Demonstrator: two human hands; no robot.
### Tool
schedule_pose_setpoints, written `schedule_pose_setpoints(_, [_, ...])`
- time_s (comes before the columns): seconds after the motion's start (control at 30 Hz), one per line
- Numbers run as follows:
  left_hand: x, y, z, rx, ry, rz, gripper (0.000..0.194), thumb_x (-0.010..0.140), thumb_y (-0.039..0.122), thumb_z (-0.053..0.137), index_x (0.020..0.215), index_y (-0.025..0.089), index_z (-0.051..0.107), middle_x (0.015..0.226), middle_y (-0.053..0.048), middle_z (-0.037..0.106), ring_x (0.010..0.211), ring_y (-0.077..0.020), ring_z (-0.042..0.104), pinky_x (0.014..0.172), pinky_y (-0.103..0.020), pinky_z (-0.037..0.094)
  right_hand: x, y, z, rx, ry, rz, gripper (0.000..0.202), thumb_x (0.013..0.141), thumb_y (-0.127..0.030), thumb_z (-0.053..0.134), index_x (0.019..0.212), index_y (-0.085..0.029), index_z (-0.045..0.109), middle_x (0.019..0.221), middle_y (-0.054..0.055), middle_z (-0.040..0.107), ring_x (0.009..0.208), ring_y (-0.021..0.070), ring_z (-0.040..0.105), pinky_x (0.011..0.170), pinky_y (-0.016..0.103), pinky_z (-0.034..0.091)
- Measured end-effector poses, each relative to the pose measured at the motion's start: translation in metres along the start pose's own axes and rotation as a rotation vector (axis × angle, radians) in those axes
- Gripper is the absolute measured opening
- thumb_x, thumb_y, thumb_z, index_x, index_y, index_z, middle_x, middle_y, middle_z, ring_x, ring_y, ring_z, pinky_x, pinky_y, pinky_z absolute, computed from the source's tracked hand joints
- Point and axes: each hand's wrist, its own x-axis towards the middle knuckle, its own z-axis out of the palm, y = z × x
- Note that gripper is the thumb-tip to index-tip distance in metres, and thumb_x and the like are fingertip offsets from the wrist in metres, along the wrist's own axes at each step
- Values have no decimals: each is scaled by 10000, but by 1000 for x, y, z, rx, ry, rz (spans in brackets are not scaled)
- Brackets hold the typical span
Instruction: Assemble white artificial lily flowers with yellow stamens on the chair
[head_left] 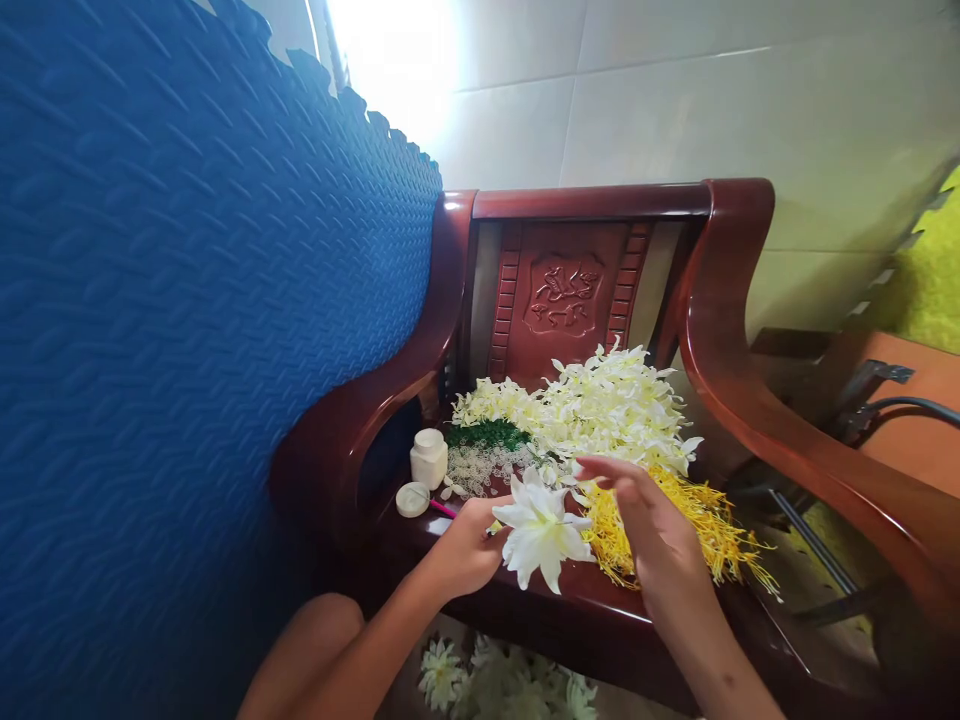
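A white artificial flower [541,532] with pointed petals and a pale yellow centre is held in my left hand [474,545], fingers closed around its base. My right hand [660,530] is just to the right of the flower, fingers stretched out and thumb apart, seemingly holding nothing. Beyond it lies a big heap of loose white petals [611,410]. Yellow stamens [701,525] are piled under and to the right of my right hand. Clear plastic pieces [480,470] and small green pieces [487,433] lie behind my left hand.
On the seat's left stand a white jar [429,460] and a round lid [412,500], with a pink stick [442,508] against it. The dark red wooden chair [724,300] has curved armrests. Blue foam matting [225,250] rises at left. Several white flowers [510,685] lie below the seat.
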Motion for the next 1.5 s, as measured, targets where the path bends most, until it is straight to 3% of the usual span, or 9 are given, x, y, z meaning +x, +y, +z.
schedule_pose_setpoints(0.13, [0,0,1,-17,-33,-14,187,848,116,510,864,108,695,819,-57,674,802,-172,589,781,-250,437,25,-3,-2,3,-351,131,368,868,-496,576,1140,-259,644,1197,54,633,1023,222,608,791,300,509])
schedule_pose_setpoints(0.23, [0,1,2,-24,-40,-28,181,848,116,511,869,101,690,797,-51,663,758,-154,565,724,-231,426,34,4,0,76,-454,164,333,868,-467,590,1107,-244,654,1099,52,660,961,197,615,762,289,498])
schedule_pose_setpoints(0.33, [1,0,3,-6,-51,-31,179,842,106,511,855,93,689,767,-43,651,719,-137,528,680,-218,415,34,11,2,137,-441,136,226,855,-422,628,967,-232,677,1014,30,666,937,172,609,797,273,476])
schedule_pose_setpoints(0.47, [1,-1,2,38,-72,-5,178,842,107,509,828,101,686,773,-46,649,732,-139,525,686,-219,414,33,11,1,256,-442,123,180,845,-390,648,863,-211,642,1075,49,665,946,172,609,777,269,480])
schedule_pose_setpoints(0.67, [0,-1,1,27,-79,-4,151,800,77,538,818,109,685,810,-39,658,778,-147,550,726,-223,422,30,10,-1,394,-434,205,241,825,-345,684,1021,-254,578,982,36,679,930,185,625,743,289,501])
schedule_pose_setpoints(0.77, [0,-1,1,37,-75,11,171,774,47,529,799,108,687,779,-30,660,759,-140,549,713,-217,416,29,12,-2,305,-400,153,271,828,-347,681,1077,-266,607,982,28,667,937,174,604,751,270,488])
schedule_pose_setpoints(0.93, [-1,-2,0,90,-69,22,204,773,33,503,793,116,689,762,-30,666,737,-139,561,706,-219,416,28,10,-3,139,-421,115,164,859,-378,634,947,-247,676,987,21,659,874,157,595,708,246,470])
schedule_pose_setpoints(1.23, [-1,-2,-2,211,-89,27,251,823,42,450,855,127,685,846,-61,679,773,-154,586,723,-231,426,25,3,-5,-21,-393,21,191,885,-406,579,950,-248,662,972,47,677,1013,224,603,751,300,527])
schedule_pose_setpoints(1.5, [-1,-6,-1,275,-118,19,206,797,27,471,793,124,654,786,-37,660,713,-136,554,696,-224,415,23,-2,-7,-42,-423,-41,300,888,-379,564,1171,-290,613,1008,49,678,942,216,635,706,310,560])
